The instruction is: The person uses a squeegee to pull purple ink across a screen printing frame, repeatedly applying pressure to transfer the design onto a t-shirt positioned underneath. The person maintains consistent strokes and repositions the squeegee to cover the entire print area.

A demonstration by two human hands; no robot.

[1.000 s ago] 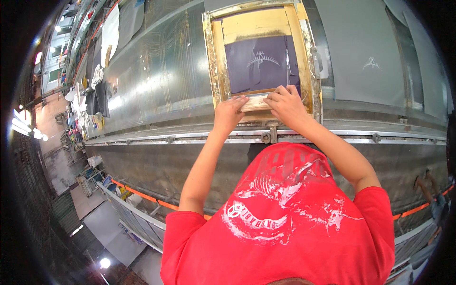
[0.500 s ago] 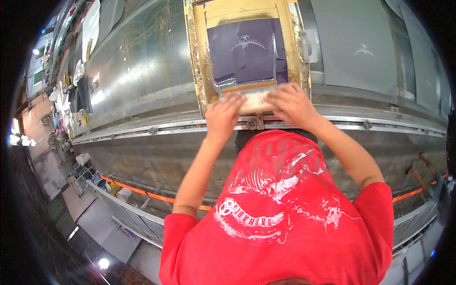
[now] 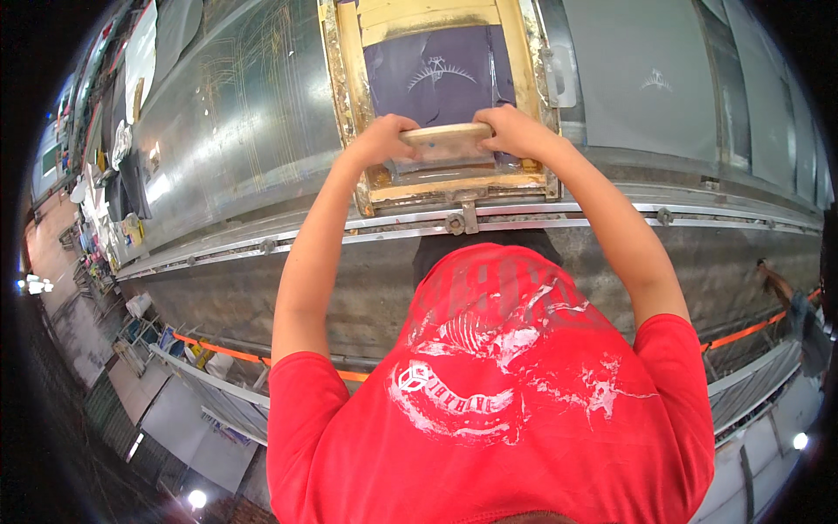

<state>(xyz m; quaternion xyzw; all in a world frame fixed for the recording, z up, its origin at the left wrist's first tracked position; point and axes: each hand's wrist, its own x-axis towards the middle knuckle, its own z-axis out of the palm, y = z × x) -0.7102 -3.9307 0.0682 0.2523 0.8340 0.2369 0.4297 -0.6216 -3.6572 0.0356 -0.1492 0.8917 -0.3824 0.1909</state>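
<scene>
My left hand (image 3: 390,141) and my right hand (image 3: 515,133) are closed on the two ends of a squeegee (image 3: 449,148) with a pale, rounded handle. It lies crosswise over the near part of a screen-printing frame (image 3: 533,74). The frame's sides are worn and stained with ink, and its border is yellow. Inside it, the dark purple mesh (image 3: 401,87) bears a pale curved, spiky design. The squeegee blade's contact with the mesh is hard to make out.
A metal rail (image 3: 594,209) with knobs runs along the table's near edge. Right of the frame lies a grey sheet (image 3: 646,113) printed with a similar white design. To the left stretches a shiny, scratched table top (image 3: 253,113). Cloths (image 3: 131,188) hang at the far left.
Both hands have moved away from me with the squeegee, from the frame's near edge up onto the mesh. My arms are stretched further out. The view has shifted slightly.
</scene>
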